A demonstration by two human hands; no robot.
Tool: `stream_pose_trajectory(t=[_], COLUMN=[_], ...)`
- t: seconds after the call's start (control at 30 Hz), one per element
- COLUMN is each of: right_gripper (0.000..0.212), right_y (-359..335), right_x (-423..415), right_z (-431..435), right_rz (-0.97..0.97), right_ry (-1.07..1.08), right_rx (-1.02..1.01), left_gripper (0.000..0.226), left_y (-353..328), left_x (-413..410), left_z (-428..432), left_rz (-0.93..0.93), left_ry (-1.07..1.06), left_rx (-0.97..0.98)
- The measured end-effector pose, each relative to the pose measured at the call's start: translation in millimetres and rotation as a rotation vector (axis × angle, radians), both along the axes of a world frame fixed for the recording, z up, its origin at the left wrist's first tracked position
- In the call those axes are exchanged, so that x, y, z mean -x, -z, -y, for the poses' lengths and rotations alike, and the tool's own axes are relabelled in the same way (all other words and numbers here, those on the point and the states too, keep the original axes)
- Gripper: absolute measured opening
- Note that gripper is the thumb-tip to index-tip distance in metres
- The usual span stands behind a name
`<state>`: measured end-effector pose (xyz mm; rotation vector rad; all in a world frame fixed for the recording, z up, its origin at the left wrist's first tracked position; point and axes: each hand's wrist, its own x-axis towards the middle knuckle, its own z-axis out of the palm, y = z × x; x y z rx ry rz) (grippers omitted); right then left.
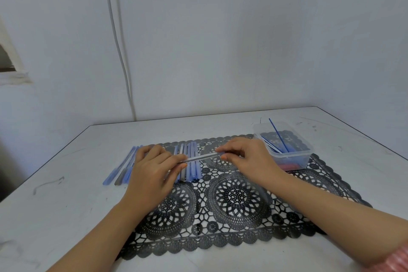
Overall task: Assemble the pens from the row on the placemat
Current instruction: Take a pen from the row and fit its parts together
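Observation:
A clear pen barrel [202, 157] is held level above the black lace placemat [238, 196]. My left hand [154, 168] pinches its left end and my right hand [241, 155] pinches its right end between thumb and fingertips. Beneath and behind the hands lies a row of blue and grey pens [189, 161] on the mat's far left part; my left hand hides some of them. More capped pens [123, 168] lie fanned out at the mat's left edge, partly on the table.
A clear plastic tub [287, 146] holding thin blue refills and red pieces sits on the mat's far right corner. The white table [66, 183] meets a white wall behind, with a cable running down the wall at left.

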<state>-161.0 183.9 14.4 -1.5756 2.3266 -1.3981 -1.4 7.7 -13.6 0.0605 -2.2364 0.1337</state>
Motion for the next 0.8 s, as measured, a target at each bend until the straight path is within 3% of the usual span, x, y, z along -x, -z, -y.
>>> stream_pose_trajectory(t=[0.8], right_gripper=[0.025], right_y=[5.3], right_x=[4.6], right_z=[-0.8], right_rz=[-0.042], right_ry=[-0.031], right_rx=[0.096], left_gripper=[0.031], left_y=[1.9], left_x=[1.3], left_z=[2.1], left_rz=[0.013], left_ry=[0.032], left_rx=[0.009])
